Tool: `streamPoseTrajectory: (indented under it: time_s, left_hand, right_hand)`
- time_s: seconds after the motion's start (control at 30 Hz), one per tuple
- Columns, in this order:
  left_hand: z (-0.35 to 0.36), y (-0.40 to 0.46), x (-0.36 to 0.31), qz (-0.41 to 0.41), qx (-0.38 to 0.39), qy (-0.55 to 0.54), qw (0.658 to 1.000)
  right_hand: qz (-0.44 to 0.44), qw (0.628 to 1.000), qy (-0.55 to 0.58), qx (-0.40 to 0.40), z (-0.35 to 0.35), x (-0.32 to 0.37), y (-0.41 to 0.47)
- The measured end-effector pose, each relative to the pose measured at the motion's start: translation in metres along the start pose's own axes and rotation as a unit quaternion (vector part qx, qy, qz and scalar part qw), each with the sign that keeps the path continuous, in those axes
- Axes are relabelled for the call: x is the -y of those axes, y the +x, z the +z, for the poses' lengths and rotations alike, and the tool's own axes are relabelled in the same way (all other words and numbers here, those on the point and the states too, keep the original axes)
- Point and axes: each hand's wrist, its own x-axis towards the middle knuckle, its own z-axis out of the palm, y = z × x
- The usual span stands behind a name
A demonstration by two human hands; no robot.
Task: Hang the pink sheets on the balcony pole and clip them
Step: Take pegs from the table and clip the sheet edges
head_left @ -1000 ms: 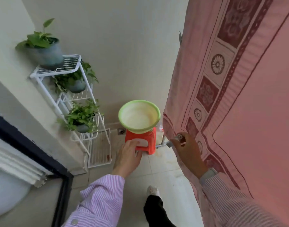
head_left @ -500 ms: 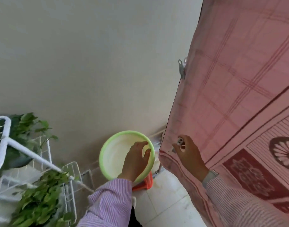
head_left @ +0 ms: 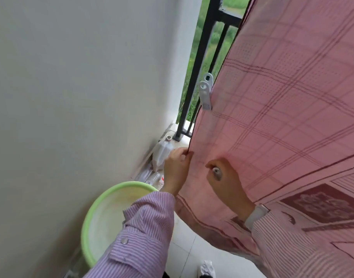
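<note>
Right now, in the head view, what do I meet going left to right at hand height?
Wall → bottle → left hand on the sheet's edge → right hand holding a clip → sheet.

A single head-worn camera looks forward and down from just behind the person's arms, close enough that both striped sleeves enter from 6 o'clock and the left hand (head_left: 177, 169) and right hand (head_left: 228, 183) sit just below frame centre. It faces a balcony corner: the pink sheet (head_left: 292, 97) hangs very near, filling the frame from 12 through 5 o'clock, a plain wall (head_left: 71, 87) fills 8 to 11 o'clock, and the black railing (head_left: 194, 77) stands farther off at 12 o'clock. The wide lens tilts the verticals, and no second view shares this scene.
</note>
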Motion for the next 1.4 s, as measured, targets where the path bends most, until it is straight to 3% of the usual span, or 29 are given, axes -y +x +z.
streamPoseTrajectory:
  time_s: [0.1,0.27,0.33,0.4,0.53,0.67,0.77,1.03,1.2,1.4]
  left_hand:
    - [0.004,-0.012,0.013,0.044,-0.034,-0.004,0.998]
    - [0.011,-0.030,0.040,0.208,-0.014,0.069,0.976]
    - [0.009,-0.028,0.050,0.227,0.008,0.062,0.972]
    - [0.002,-0.021,0.054,0.191,0.031,0.027,0.981]
    - [-0.009,0.021,0.048,0.012,0.099,-0.084,0.991]
    - [-0.003,0.049,0.029,-0.081,0.255,-0.218,0.939]
    - [0.000,0.050,0.026,-0.147,0.266,-0.275,0.912]
    - [-0.007,0.055,0.021,-0.090,0.177,-0.224,0.954]
    - [-0.012,0.044,0.032,-0.100,0.165,-0.262,0.946]
    - [-0.009,0.038,0.036,-0.140,0.218,-0.318,0.912]
  right_hand:
    - [0.002,0.999,0.004,-0.045,0.009,0.009,0.010]
    - [0.048,0.994,-0.021,-0.091,0.026,0.018,0.024]
    - [0.044,0.991,-0.046,-0.114,0.030,0.014,0.027]
    - [0.040,0.990,-0.053,-0.127,0.030,0.008,0.028]
    - [0.035,0.987,-0.055,-0.145,0.028,-0.001,0.030]
    - [0.004,0.982,-0.073,-0.175,0.028,0.001,0.031]
    - [-0.002,0.980,-0.082,-0.181,0.029,-0.001,0.030]
    - [-0.026,0.983,-0.098,-0.155,0.037,0.005,0.025]
    - [-0.076,0.968,-0.189,-0.145,0.049,0.009,0.031]
    - [-0.046,0.955,-0.284,-0.079,0.053,-0.005,0.026]
